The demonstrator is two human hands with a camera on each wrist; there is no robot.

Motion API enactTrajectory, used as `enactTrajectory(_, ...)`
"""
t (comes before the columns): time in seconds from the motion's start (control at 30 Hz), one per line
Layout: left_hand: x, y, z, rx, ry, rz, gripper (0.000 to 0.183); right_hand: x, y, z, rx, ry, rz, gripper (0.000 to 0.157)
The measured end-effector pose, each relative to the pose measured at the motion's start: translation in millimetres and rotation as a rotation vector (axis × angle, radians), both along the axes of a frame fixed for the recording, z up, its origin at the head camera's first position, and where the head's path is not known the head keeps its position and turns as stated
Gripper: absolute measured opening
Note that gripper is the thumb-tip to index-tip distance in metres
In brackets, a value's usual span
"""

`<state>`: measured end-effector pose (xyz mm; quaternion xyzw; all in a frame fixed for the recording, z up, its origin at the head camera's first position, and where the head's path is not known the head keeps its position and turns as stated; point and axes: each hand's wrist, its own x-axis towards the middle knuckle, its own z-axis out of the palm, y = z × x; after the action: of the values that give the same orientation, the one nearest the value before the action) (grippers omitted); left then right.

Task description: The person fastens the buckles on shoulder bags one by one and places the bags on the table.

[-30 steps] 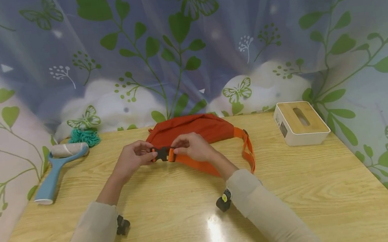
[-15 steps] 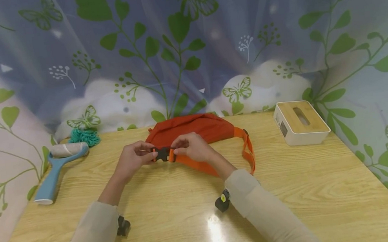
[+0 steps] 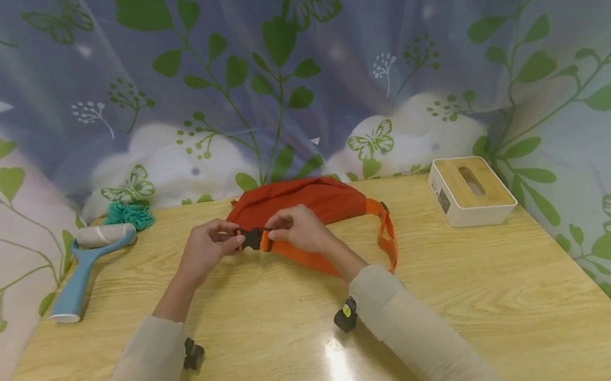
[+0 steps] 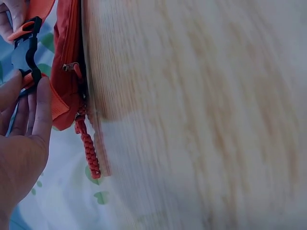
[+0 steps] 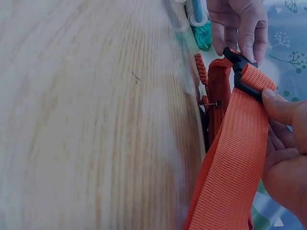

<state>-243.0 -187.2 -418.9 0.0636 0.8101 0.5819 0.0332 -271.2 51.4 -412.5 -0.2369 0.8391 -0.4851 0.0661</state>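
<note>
A red waist bag lies at the back middle of the table, its orange strap looping round in front. Joined in one piece, the black side-release buckle sits between my two hands. My left hand pinches the buckle's left end between thumb and fingers. At the other end, my right hand pinches the buckle where the orange webbing folds through it. In the left wrist view a zipper pull and a braided red cord hang at the bag's end.
On the left lies a blue-handled lint roller, with a teal bundle of cord behind it. A white tissue box with a wooden lid stands at the back right. A patterned curtain borders the table.
The head view has shifted slightly. Both hands keep their pinch on the buckle, and the bag and other things stay put.
</note>
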Motion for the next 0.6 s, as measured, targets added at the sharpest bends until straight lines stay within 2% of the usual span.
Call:
enactTrajectory(0.33,0.8,-5.3,-2.6,-0.076,0.036,-0.001,0.027,2.6,-5.7,0.0,0.017,-0.008,0.007,0.015)
enactTrajectory(0.6,1.5,-3.2,-0.6,-0.114,0.033,-0.055,0.032,3.8,-8.2,0.0,0.022,-0.012,0.036,0.014)
